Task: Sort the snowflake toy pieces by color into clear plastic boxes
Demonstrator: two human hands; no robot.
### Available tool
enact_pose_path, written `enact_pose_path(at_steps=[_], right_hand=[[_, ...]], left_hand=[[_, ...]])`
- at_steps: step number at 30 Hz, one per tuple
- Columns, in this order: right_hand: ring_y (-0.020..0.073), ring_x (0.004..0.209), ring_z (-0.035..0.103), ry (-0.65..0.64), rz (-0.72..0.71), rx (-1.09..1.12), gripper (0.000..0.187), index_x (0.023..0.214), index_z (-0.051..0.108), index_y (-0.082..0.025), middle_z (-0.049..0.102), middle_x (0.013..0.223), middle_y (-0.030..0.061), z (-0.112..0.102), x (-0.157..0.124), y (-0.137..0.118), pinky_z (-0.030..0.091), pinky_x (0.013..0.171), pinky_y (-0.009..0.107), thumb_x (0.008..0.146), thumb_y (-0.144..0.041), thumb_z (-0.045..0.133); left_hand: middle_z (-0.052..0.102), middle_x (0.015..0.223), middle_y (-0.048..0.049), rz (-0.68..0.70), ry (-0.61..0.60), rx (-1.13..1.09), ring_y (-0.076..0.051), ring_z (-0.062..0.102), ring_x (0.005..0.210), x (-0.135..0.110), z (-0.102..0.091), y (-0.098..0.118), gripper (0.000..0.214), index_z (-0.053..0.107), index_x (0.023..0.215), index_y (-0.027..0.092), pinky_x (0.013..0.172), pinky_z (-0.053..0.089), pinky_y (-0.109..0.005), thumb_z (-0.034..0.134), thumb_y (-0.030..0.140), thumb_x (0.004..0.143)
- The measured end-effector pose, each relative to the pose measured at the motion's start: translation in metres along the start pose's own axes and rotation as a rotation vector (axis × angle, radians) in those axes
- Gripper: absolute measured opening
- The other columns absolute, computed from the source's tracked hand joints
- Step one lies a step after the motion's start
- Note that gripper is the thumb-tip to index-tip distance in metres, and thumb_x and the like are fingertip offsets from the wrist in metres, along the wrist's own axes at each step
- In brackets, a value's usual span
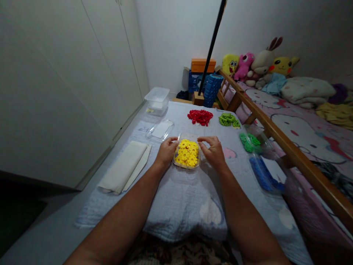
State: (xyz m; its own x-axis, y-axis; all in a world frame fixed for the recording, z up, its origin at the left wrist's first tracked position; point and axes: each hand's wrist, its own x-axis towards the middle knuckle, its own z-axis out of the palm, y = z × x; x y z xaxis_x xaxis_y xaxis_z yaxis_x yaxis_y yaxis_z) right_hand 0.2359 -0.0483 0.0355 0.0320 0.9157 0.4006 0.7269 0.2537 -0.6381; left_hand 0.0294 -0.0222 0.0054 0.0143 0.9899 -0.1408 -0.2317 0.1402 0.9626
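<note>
In front of me on the cloth-covered table is a clear plastic container holding many yellow flower-shaped pieces. My left hand grips its left side, fingers at the far left corner. On the opposite side, my right hand has its thumb and fingers closed at the right rim. Just beyond my left hand lies a clear lid with a white label. Farther back are a pile of red pieces and a pile of light green pieces.
Stacked clear boxes stand at the back left, and folded cream cloth lies at left. Along the right edge are containers of green pieces and blue pieces, beside a wooden bed rail. A black pole rises behind the table.
</note>
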Motion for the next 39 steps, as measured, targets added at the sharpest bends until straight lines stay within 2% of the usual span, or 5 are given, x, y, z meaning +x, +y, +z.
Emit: enact_pose_path(at_steps=[5, 9, 19, 30, 39], right_hand=[[0.0277, 0.106, 0.062, 0.059, 0.141, -0.112, 0.022, 0.098, 0.079, -0.023, 0.078, 0.107, 0.0086, -0.025, 0.003, 0.039, 0.043, 0.102, 0.044, 0.089, -0.028, 0.06], [0.027, 0.099, 0.065, -0.146, 0.253, -0.284, 0.019, 0.096, 0.08, -0.023, 0.077, 0.101, 0.0084, -0.035, -0.002, 0.062, 0.044, 0.094, 0.04, 0.082, -0.029, 0.069], [0.0212, 0.084, 0.063, -0.366, 0.265, -0.367, 0.011, 0.081, 0.076, -0.022, 0.075, 0.09, 0.0042, -0.039, -0.006, 0.057, 0.037, 0.069, 0.03, 0.07, -0.024, 0.076], [0.0142, 0.063, 0.049, -0.015, 0.238, 0.444, 0.028, 0.073, 0.065, -0.022, 0.056, 0.066, -0.0032, -0.037, 0.0, 0.031, 0.041, 0.062, 0.028, 0.067, -0.046, 0.078], [0.02, 0.079, 0.056, 0.075, -0.03, 0.189, 0.012, 0.076, 0.065, -0.024, 0.065, 0.079, 0.0018, -0.002, 0.0, -0.009, 0.044, 0.081, 0.034, 0.086, -0.03, 0.065]], left_hand=[[0.066, 0.073, 0.0, 0.001, 0.009, 0.009, -0.015, 0.064, 0.063, -0.002, 0.0, 0.002, 0.044, 0.07, 0.1, 0.015, 0.058, 0.048, -0.025, 0.078, 0.042, 0.065], [0.066, 0.072, 0.0005, -0.002, 0.024, 0.012, -0.014, 0.062, 0.061, -0.003, 0.002, 0.005, 0.043, 0.07, 0.099, 0.015, 0.057, 0.047, -0.025, 0.078, 0.04, 0.065], [0.064, 0.069, 0.0013, -0.007, 0.029, 0.022, -0.014, 0.061, 0.06, -0.005, 0.003, 0.008, 0.044, 0.07, 0.099, 0.015, 0.056, 0.046, -0.025, 0.077, 0.041, 0.064], [0.066, 0.069, 0.0002, -0.004, 0.037, 0.027, -0.014, 0.06, 0.059, -0.004, 0.003, 0.008, 0.043, 0.07, 0.097, 0.015, 0.055, 0.045, -0.025, 0.078, 0.041, 0.063], [0.065, 0.07, 0.0006, 0.002, 0.031, 0.023, -0.014, 0.062, 0.061, -0.002, 0.001, 0.004, 0.044, 0.07, 0.099, 0.016, 0.057, 0.046, -0.025, 0.078, 0.042, 0.064]])
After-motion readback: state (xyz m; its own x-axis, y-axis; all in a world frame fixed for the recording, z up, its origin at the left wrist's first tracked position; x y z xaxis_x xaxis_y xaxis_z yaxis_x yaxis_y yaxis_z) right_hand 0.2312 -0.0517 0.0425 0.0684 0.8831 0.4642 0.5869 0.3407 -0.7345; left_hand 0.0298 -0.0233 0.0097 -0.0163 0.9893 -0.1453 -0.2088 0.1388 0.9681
